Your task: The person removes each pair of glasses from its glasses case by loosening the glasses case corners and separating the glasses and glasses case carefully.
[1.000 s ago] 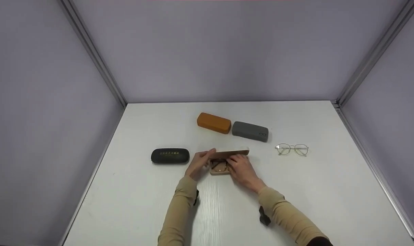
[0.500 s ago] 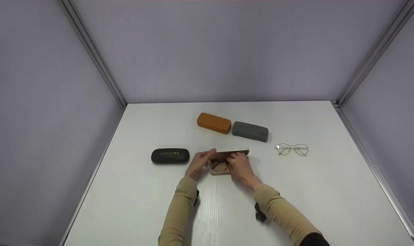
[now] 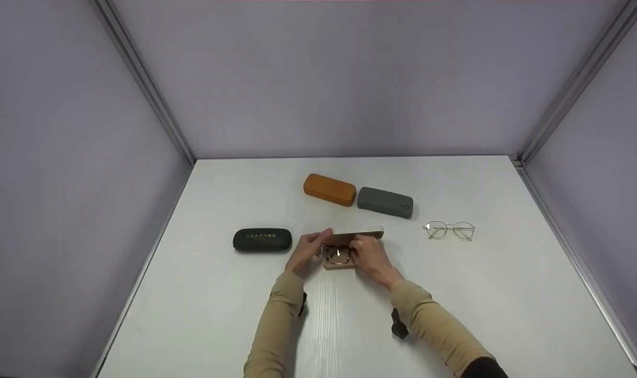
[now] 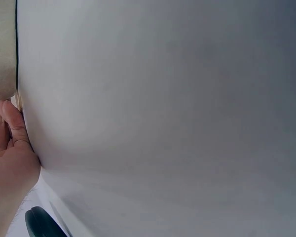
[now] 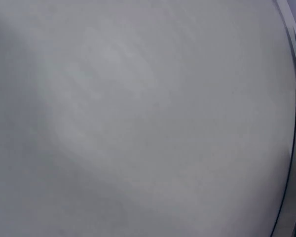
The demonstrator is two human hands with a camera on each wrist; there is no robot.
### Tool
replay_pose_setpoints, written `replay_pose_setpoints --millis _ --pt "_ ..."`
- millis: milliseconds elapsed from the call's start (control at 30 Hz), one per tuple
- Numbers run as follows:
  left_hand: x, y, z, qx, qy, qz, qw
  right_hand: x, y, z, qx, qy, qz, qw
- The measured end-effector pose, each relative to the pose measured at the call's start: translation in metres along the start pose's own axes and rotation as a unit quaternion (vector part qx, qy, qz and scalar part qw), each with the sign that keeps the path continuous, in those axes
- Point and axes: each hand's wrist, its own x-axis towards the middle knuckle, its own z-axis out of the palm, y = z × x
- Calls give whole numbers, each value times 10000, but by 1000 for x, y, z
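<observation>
Here the glasses (image 3: pixel 338 255) lie side to side in the open case (image 3: pixel 340 266), my right hand (image 3: pixel 369 257) nearer, fingers bent over their right end (pinching? can't tell), my left hand (image 3: pixel 303 254) gripping the case's left end.

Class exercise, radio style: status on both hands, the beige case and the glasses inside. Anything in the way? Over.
Left hand grips beige case at left end. Right hand over right side, lid raised. Glasses inside, partly blocked by right hand.
</observation>
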Motion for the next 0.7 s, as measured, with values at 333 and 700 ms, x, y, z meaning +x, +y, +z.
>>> replay_pose_setpoints --millis 333,700 --pt "0 2 -2 100 -80 17 9999 -5 2 -3 185 202 -197 9994" --pt "0 2 -1 30 -75 57 10000 -9 0 -11 182 386 -249 9988"
